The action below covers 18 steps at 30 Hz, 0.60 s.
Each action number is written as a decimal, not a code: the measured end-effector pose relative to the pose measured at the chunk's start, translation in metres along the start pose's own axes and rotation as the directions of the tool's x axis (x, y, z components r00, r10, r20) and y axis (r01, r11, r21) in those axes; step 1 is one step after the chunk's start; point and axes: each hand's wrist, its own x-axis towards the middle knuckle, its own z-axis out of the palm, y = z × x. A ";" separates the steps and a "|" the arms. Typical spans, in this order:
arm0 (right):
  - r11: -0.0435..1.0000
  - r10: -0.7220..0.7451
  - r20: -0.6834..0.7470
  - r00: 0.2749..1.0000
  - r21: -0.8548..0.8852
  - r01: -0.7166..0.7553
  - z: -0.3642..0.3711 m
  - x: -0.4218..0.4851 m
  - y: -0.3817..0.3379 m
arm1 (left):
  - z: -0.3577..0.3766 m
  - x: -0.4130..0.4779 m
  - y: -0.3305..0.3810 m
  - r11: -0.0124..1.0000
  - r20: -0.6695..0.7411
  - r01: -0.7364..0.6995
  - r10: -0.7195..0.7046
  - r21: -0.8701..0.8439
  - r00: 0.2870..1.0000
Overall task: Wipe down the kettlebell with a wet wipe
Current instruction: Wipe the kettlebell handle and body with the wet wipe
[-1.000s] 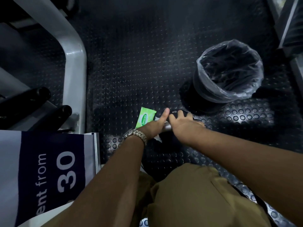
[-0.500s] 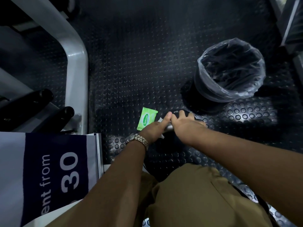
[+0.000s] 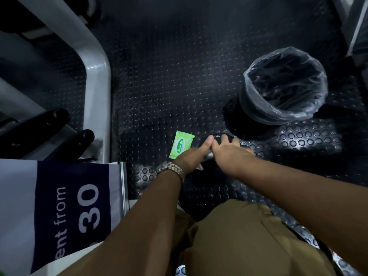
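Observation:
A black kettlebell (image 3: 219,137) stands on the studded rubber floor, mostly hidden under both hands. My left hand (image 3: 192,157), with a metal watch on its wrist, presses a white wet wipe (image 3: 209,155) against the kettlebell's handle, thumb stretched forward. Only small white edges of the wipe show. My right hand (image 3: 231,151) lies over the top of the kettlebell with its fingers curled around it, touching the left thumb. A green wipe packet (image 3: 181,144) lies flat on the floor just left of the hands.
A bin lined with a clear plastic bag (image 3: 283,84) stands to the far right of the kettlebell. A grey machine frame (image 3: 97,80) with black grips (image 3: 69,144) is on the left. A blue and white sign (image 3: 59,214) stands at the near left.
My left thumb has slid slightly right along the handle toward the right hand. Both hands stay on the kettlebell, and the view has shifted a little.

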 end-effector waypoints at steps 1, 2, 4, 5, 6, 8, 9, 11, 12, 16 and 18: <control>1.000 -0.001 0.000 1.000 -0.003 0.001 0.000 0.000 0.000 | 0.003 0.003 -0.002 1.000 -0.007 0.007 -0.007 -0.010 1.000; 1.000 -0.005 -0.004 1.000 -0.002 0.005 0.000 0.000 0.001 | 0.004 0.000 0.002 1.000 -0.003 0.025 -0.025 -0.015 1.000; 1.000 -0.025 -0.007 1.000 0.005 0.025 0.001 -0.001 0.002 | -0.001 -0.006 0.012 0.997 0.039 0.064 -0.062 -0.038 0.997; 0.999 -0.030 -0.009 1.000 0.011 0.030 0.001 -0.001 0.003 | -0.008 -0.012 0.019 0.995 0.086 0.098 -0.095 -0.030 0.992; 1.000 -0.028 -0.010 1.000 0.015 0.028 0.000 -0.002 0.003 | -0.016 -0.013 0.023 0.991 0.128 0.133 -0.129 -0.026 0.983; 1.000 -0.012 -0.005 1.000 0.018 0.012 -0.001 -0.003 0.003 | -0.033 -0.018 0.028 0.991 0.147 0.133 -0.127 -0.031 0.981; 1.000 -0.009 -0.001 1.000 0.018 0.009 -0.002 -0.003 0.002 | -0.038 -0.020 0.031 0.993 0.141 0.115 -0.109 -0.039 0.984; 1.000 -0.019 0.001 1.000 0.021 0.019 -0.002 -0.005 0.002 | -0.038 -0.021 0.031 0.992 0.126 0.123 -0.120 -0.023 0.985; 1.000 -0.022 -0.001 1.000 0.017 0.022 -0.002 -0.004 0.002 | -0.034 -0.018 0.031 0.991 0.119 0.132 -0.127 -0.032 0.985; 1.000 -0.019 -0.007 1.000 -0.025 0.019 -0.001 -0.003 0.002 | -0.007 0.017 0.003 0.980 0.018 0.170 -0.169 -0.106 0.985; 0.999 -0.018 -0.009 1.000 -0.029 0.018 0.000 -0.002 0.002 | -0.003 0.032 -0.011 0.979 -0.010 0.170 -0.172 -0.109 0.985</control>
